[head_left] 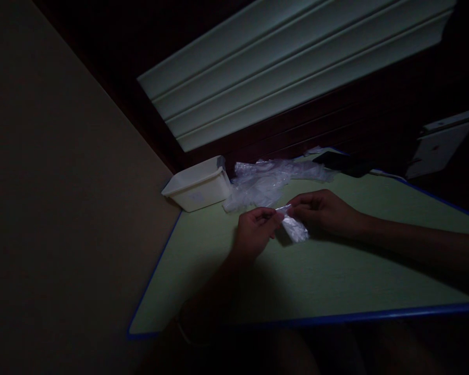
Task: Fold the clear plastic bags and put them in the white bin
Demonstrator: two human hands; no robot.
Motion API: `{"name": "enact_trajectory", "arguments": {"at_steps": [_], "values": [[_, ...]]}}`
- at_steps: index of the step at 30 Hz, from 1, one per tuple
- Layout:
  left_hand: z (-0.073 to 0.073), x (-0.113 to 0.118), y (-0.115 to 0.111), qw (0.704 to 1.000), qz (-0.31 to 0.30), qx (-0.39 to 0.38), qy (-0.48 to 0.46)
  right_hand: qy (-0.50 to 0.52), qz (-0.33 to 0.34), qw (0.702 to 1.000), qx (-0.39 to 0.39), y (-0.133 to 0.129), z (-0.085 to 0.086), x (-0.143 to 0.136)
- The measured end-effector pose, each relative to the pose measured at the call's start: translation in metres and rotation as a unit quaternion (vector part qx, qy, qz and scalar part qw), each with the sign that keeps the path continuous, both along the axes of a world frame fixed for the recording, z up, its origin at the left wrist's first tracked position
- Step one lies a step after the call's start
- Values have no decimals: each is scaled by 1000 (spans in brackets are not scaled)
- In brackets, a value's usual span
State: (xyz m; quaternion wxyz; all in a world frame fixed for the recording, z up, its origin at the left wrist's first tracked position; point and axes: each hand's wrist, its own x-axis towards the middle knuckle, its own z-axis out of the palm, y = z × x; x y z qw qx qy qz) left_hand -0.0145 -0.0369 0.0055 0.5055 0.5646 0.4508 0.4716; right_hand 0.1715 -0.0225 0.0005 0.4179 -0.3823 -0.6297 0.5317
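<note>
A small clear plastic bag [296, 229] hangs between my two hands above the table, catching the light. My left hand [255, 232] pinches its upper left corner between thumb and fingers. At the upper right edge of the bag, my right hand [320, 211] is closed in a similar pinch. The lower part of the bag hangs loose over the tabletop. Whether anything lies inside it I cannot tell in the dim light. Just behind my hands spreads a heap of clear plastic bags [258, 187].
The pale green table [355, 271] has a blue edge. A white plastic bin [201, 190] stands at its back left corner by the wall [82, 208]. Behind the heap lies a dark flat item [340, 163]. Pale slats [297, 67] in a dark frame rise behind the table.
</note>
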Motion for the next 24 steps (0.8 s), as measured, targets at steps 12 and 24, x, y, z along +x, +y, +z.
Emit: {"name": "enact_trajectory", "arguments": {"at_steps": [12,24], "values": [[0,0,0,999,-15,-23,-27,-14,22,1000,5,-3,2,-1],[-1,-1,1,999,-17,-31,3,-14,25,999,17,-1,2,1]]}}
